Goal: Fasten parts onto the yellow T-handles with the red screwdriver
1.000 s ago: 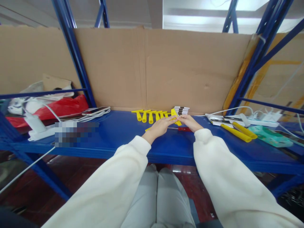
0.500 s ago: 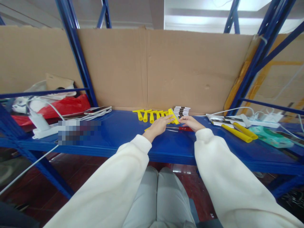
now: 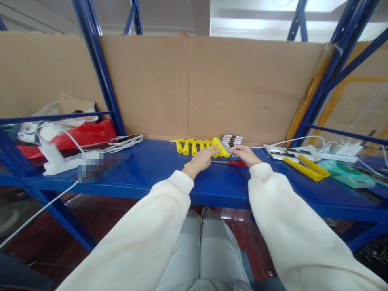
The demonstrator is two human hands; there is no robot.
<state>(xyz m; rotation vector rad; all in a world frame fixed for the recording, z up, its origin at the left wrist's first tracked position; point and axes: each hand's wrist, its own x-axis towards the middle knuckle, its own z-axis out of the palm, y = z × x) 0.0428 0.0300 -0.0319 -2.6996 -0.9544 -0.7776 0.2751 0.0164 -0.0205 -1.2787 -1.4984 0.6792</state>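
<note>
Counter (image 3: 151, 171): blue, bearing a row of yellow T-shaped handles (image 3: 194, 148) toward the rear. Left hand (image 3: 201, 161): grip clasped on a yellow tool (image 3: 221, 148) — tilted, between the hands. Right hand (image 3: 246, 154): fingertips just beside it — grip contents cannot be determined. Red-handled screwdriver (image 3: 237, 163): lying nearer the front edge than the tool.

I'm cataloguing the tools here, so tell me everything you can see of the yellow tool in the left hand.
The yellow tool looks like plastic, with a straight, bar-like head and a pale grey strip along one long edge. The head slants in the picture from upper left to lower right. The left hand holds it, hiding much of the rest. The right hand is close by the head's lower right end; contact is unclear. It is above the blue tabletop.
</note>
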